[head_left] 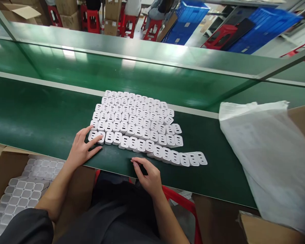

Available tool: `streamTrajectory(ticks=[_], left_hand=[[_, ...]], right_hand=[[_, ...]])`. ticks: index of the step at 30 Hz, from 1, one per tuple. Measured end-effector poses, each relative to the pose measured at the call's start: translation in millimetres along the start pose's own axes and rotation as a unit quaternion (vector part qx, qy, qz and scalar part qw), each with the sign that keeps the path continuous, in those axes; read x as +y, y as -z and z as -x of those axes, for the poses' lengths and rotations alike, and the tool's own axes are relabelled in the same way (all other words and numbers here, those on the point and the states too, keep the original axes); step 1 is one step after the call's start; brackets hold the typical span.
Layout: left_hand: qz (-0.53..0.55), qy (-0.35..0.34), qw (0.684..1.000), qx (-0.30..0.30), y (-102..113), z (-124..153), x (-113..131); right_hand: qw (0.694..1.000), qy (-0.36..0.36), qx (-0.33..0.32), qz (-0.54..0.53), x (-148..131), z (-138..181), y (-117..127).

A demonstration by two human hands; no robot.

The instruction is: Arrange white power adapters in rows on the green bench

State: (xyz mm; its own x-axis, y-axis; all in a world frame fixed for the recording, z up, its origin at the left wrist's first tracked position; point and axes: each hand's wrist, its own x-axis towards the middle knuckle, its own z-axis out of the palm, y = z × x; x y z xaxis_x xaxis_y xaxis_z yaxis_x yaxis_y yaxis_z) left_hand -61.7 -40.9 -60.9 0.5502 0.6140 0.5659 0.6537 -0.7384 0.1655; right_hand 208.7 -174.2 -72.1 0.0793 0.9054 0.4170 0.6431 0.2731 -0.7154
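Several rows of white charger housings (132,120) with dark slots in their upper faces stand close together on the green work surface (48,105). The nearest row curves out to the right, where its end housings (193,158) lean a little. At the left end of the block is my left hand (81,146), fingers spread, its fingertips touching the corner housings (93,136). Just in front of the nearest row, near the table edge, my right hand (147,176) has thumb and index finger drawn together. Whether anything small sits between them I cannot make out.
At lower left a cardboard box (76,196) holds many more white housings (22,193). On the right a white plastic bag (266,152) hangs over a carton. Beyond a raised ledge (152,51) are red stools (93,20), blue crates (185,23) and seated people.
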Motion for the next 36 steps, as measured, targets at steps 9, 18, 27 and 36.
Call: streamTrajectory(ticks=[9,18,27,36], left_hand=[[-0.016,-0.014,0.998,0.058,1,-1,-1],[-0.14,-0.065,0.985,0.076,3,-2,14],[-0.175,-0.012,0.984,0.041,-3,-10,45],[-0.108,0.018,0.994,0.022,4,4,48]], right_hand=[[0.999,0.019,-0.001,-0.032,-4,-1,3],[0.996,0.082,0.012,-0.029,1,2,1],[0.962,0.157,-0.001,0.224,-34,-51,-17],[0.952,0.185,-0.039,0.24,-47,-34,-32]])
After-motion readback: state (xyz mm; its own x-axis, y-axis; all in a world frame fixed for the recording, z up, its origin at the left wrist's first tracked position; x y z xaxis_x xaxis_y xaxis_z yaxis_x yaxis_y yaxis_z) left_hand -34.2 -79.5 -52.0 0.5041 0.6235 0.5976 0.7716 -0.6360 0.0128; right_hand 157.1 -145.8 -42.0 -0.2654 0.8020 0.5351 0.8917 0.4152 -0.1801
